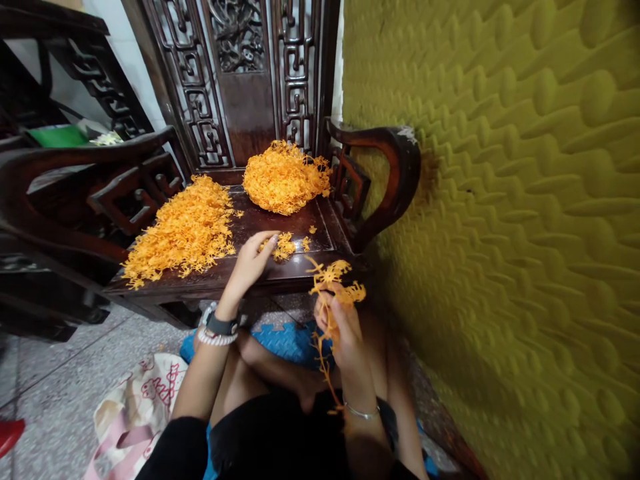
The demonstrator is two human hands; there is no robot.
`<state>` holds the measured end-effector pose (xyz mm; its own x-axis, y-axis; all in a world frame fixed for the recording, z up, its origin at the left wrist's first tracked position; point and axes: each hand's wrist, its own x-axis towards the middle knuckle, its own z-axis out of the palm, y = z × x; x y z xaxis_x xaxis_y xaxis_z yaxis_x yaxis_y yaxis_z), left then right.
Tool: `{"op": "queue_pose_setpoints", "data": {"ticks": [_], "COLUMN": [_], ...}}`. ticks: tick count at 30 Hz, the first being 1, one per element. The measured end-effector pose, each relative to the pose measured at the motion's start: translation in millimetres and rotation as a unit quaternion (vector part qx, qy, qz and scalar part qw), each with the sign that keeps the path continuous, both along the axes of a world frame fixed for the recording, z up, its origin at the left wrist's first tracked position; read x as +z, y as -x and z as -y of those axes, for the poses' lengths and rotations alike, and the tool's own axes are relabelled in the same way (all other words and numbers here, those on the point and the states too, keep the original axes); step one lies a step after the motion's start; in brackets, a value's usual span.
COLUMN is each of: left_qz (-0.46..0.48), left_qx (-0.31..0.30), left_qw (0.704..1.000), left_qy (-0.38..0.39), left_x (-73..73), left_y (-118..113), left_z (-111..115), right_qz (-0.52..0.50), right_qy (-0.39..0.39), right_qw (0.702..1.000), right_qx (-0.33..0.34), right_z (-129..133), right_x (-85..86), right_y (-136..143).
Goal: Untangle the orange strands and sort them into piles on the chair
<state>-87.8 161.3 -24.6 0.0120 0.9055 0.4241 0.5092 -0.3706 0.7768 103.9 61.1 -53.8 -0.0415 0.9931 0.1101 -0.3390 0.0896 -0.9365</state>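
My left hand [254, 259] is over the front part of a dark wooden chair seat [253, 220], its fingers bent at a small cluster of orange plastic pieces [284, 247]. Whether the fingertips grip any piece is hidden. In front of the seat, my right hand [343, 320] is closed around a strand of orange pieces [333, 272], which sticks out above the fingers and hangs down toward my lap. A wide heap of orange pieces [187, 227] covers the seat's left side. Toward the back lies a rounder orange bundle [285, 179].
Curved chair arms stand left [95, 155] and right [405, 167] of the seat. A yellow padded wall [520, 220] runs along the right. A cloth bag [145, 400] with pink straps lies on the floor at lower left, near a blue foam mat [285, 343].
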Motion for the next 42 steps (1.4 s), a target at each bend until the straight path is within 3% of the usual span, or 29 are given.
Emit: {"op": "queue_pose_setpoints", "data": {"ticks": [4, 7, 11, 16, 19, 22, 24, 29, 33, 37, 40, 42], "left_qz": [0.108, 0.135, 0.071, -0.155, -0.213, -0.204, -0.201, -0.23, -0.222, -0.099, 0.01, 0.068], "left_qx": [-0.176, -0.241, -0.261, -0.166, -0.218, -0.273, -0.241, -0.052, -0.013, 0.126, 0.252, 0.302], "left_qw": [0.976, 0.956, 0.962, 0.971, 0.951, 0.94, 0.949, 0.965, 0.965, 0.977, 0.96, 0.944], "left_qy": [0.068, 0.101, 0.044, -0.072, -0.044, -0.013, -0.025, -0.112, -0.142, -0.141, -0.124, -0.115], "left_x": [20.7, 22.8, 22.1, 41.7, 52.7, 51.0, 42.7, 15.9, 1.7, -8.3, -15.3, -19.9], "left_y": [-32.2, -35.7, -25.0, -20.4, -15.5, -9.9, -9.7, -17.1, -17.6, -12.5, -10.6, -13.1], "left_z": [54.9, 81.3, 99.8, 125.6, 137.6, 139.3, 137.1, 135.6, 136.6, 136.1, 138.0, 140.0], "right_qz": [0.034, 0.05, 0.091, 0.154, 0.138, 0.136, 0.161, 0.234, 0.266, 0.281, 0.302, 0.325], "right_qy": [0.025, 0.036, 0.023, -0.012, -0.021, -0.032, -0.045, -0.077, -0.069, -0.07, -0.099, -0.122], "right_qw": [0.998, 0.997, 0.995, 0.988, 0.988, 0.982, 0.974, 0.946, 0.932, 0.928, 0.922, 0.915], "right_qx": [0.049, 0.048, 0.017, 0.007, 0.068, 0.125, 0.154, 0.213, 0.237, 0.233, 0.222, 0.204], "right_z": [7.8, 14.8, 18.1, 17.0, 18.9, 22.2, 24.6, 31.0, 35.2, 45.7, 59.3, 67.1], "right_x": [6.3, 14.5, 17.0, 14.0, 11.9, 7.8, 5.4, 7.4, 10.2, 8.0, 4.5, 1.8], "right_y": [3.2, 4.3, 2.4, 0.6, 0.6, 1.4, 2.9, 8.4, 9.0, 13.0, 20.1, 24.5]}}
